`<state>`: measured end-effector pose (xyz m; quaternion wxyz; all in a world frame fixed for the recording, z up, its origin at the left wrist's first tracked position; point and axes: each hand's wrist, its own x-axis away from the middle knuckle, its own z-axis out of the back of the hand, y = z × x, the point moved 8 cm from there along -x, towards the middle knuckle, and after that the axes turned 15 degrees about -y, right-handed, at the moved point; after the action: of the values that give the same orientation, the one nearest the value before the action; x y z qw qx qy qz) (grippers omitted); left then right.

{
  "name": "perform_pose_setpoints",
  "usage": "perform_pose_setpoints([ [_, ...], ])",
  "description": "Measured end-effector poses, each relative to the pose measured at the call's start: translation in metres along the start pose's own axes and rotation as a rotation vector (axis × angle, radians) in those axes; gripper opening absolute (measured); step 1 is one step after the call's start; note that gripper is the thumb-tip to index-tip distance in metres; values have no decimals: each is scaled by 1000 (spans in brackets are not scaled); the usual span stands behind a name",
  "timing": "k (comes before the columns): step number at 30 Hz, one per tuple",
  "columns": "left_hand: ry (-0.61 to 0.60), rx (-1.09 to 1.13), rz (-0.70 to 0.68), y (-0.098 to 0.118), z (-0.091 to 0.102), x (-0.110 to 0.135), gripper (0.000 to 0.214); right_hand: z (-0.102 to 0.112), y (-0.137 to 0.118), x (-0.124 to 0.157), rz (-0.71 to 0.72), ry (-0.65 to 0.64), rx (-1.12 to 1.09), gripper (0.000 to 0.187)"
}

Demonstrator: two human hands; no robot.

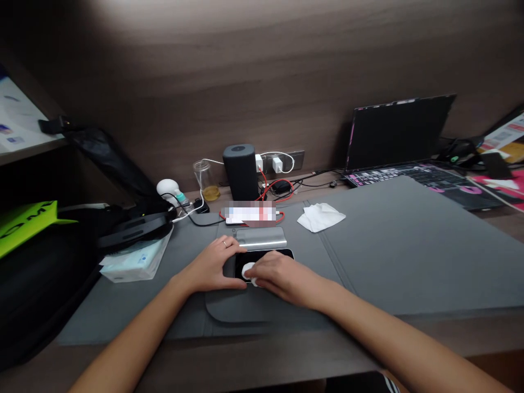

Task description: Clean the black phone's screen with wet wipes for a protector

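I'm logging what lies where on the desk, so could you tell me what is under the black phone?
The phone lies on a dark grey pad, which rests on the grey desk mat. Both hands and a white wipe cover the phone's near part.

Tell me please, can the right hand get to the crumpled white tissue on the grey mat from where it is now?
Probably yes. The right hand presses a small white pad on the black phone, and the white tissue lies further back to its right on the grey mat. Only bare mat shows between them.
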<state>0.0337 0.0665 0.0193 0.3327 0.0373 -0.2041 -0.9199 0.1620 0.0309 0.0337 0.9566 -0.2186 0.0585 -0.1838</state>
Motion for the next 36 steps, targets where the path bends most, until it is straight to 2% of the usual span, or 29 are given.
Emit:
perform_pose_setpoints([
  [5,22,1,-17,1,2,0,65,2,10,-2,-112,34,104,28],
  [8,29,1,-19,0,1,0,63,-2,3,-4,-37,32,108,32],
  [11,37,-2,-35,0,1,0,64,-12,-10,-7,80,-43,78,38],
  [14,38,0,-33,0,1,0,66,-17,-10,-9,69,-83,64,46],
  [19,-2,1,-8,1,1,-1,65,-7,1,-9,-77,-3,117,41],
  [26,18,17,-20,-1,0,0,67,-13,-15,-9,64,-111,62,34],
  [33,12,13,1,-1,1,0,72,6,-4,9,28,-136,87,34],
  [36,16,11,2,-1,2,1,71,21,9,23,-54,-99,75,31],
])
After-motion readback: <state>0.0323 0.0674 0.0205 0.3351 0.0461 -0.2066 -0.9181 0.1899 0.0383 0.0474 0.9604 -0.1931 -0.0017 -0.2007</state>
